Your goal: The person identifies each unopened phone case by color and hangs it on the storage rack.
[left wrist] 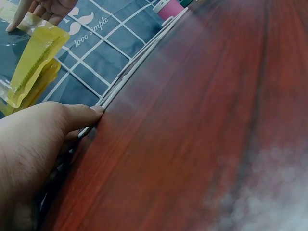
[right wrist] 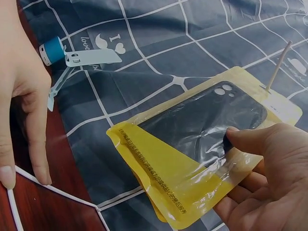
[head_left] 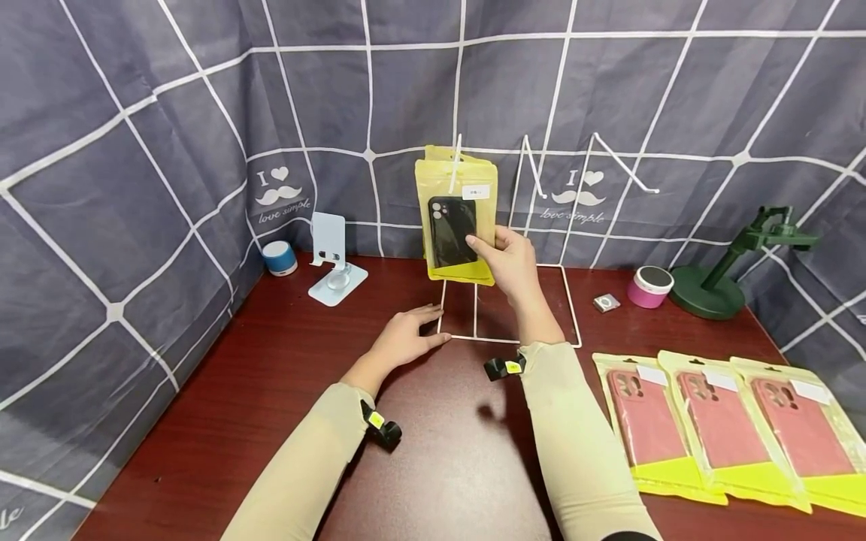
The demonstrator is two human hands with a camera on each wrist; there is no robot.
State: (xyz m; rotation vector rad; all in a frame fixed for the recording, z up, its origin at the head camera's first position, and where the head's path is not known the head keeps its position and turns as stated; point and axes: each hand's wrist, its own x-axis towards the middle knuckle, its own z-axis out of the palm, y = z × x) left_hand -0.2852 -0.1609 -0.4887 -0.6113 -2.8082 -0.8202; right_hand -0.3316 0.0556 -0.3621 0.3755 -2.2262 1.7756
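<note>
My right hand [head_left: 514, 263] pinches the lower right edge of a clear-and-yellow bag holding a black phone case [head_left: 452, 231], thumb in front and fingers behind. The rack's left hook [right wrist: 278, 67] pokes through the top of this bag. Behind it hangs another yellow bag [head_left: 440, 152], mostly hidden. My left hand [head_left: 404, 338] rests at the front left corner of the white wire rack [head_left: 507, 340], its thumb and straight fingers touching the base wires. In the left wrist view, the thumb [left wrist: 84, 115] lies against the wire.
Several bagged pink phone cases [head_left: 649, 421] lie at the right. Behind them are a green stand [head_left: 717, 282], a pink speaker [head_left: 651, 287] and a small silver square device [head_left: 606, 303]. A pale phone stand [head_left: 329, 248] and blue speaker [head_left: 280, 258] stand at back left. A grid-patterned cloth hangs behind.
</note>
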